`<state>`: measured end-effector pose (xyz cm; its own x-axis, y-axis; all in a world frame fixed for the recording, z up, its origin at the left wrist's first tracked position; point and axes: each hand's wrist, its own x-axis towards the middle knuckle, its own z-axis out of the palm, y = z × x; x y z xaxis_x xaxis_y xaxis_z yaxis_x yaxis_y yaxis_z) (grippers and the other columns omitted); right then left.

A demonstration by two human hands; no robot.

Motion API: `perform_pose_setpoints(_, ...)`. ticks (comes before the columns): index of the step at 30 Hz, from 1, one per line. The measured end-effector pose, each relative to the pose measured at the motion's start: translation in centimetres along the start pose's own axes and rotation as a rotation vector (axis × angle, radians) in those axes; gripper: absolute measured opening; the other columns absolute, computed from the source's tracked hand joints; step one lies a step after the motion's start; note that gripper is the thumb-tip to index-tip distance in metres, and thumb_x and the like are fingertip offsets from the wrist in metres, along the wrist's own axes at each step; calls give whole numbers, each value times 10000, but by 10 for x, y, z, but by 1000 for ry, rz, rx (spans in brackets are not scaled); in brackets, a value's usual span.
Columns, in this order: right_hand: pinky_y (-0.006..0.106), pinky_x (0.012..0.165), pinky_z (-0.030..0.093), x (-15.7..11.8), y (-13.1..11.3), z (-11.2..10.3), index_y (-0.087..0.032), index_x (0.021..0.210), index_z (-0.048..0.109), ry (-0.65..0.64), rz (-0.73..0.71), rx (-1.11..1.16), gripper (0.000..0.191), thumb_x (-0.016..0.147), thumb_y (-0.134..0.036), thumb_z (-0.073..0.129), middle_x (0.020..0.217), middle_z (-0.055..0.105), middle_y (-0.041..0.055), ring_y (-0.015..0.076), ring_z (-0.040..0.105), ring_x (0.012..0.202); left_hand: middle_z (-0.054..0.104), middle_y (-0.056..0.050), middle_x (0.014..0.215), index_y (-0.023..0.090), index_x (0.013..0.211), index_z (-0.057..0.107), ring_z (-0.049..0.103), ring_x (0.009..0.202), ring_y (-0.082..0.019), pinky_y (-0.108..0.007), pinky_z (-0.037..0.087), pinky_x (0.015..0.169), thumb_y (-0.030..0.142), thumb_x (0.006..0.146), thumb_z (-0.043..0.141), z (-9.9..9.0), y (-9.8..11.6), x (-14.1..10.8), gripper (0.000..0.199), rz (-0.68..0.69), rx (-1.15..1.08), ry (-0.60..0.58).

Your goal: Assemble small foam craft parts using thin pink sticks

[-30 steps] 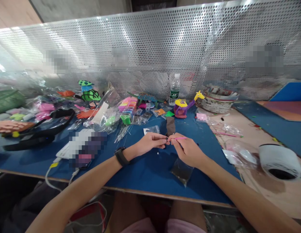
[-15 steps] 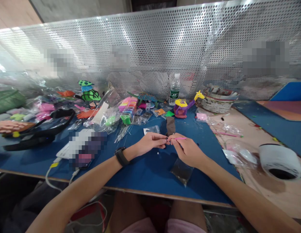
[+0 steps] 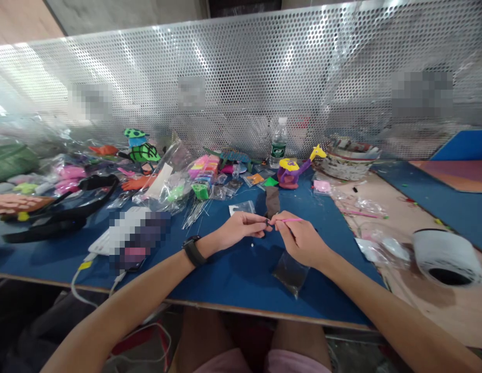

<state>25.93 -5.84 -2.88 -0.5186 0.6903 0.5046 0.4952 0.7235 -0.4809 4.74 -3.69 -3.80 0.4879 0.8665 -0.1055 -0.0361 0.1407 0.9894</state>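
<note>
My left hand [image 3: 242, 226], with a black watch at its wrist, pinches a tiny dark piece [image 3: 267, 222] at its fingertips. Touching that spot from the right, my right hand [image 3: 297, 235] has its fingers closed round a thin pink stick [image 3: 291, 220]. Just behind the fingertips lies a grey-brown lump [image 3: 272, 201], partly hidden by my right hand. A clear bag of dark material [image 3: 291, 274] rests below my right hand. On the blue table a small white bit [image 3: 252, 245] lies under my left hand.
A yellow and purple giraffe figure [image 3: 289, 173], a water bottle [image 3: 279, 145] and a basket [image 3: 348, 160] stand at the back. Wires [image 3: 195, 211], bags and a white power bank [image 3: 118, 228] lie left. A white roll [image 3: 447, 257] sits right.
The fingertips of my right hand have shifted slightly where they meet my left hand, and the pink stick has moved a little to the right. The view has moved slightly.
</note>
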Motion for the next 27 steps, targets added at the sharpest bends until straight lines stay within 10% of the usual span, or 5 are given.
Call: perform_pose_setpoints(27,318,813,489,1,0,0,-208,972,592,-24,12,24,299,1056,-284,315,995,689,67,192,661,900,766,-137,1054,129,1065,769,684,751,-115,-280,556,809,393,741,838,-2,-3,1,424,-20,-26,-4)
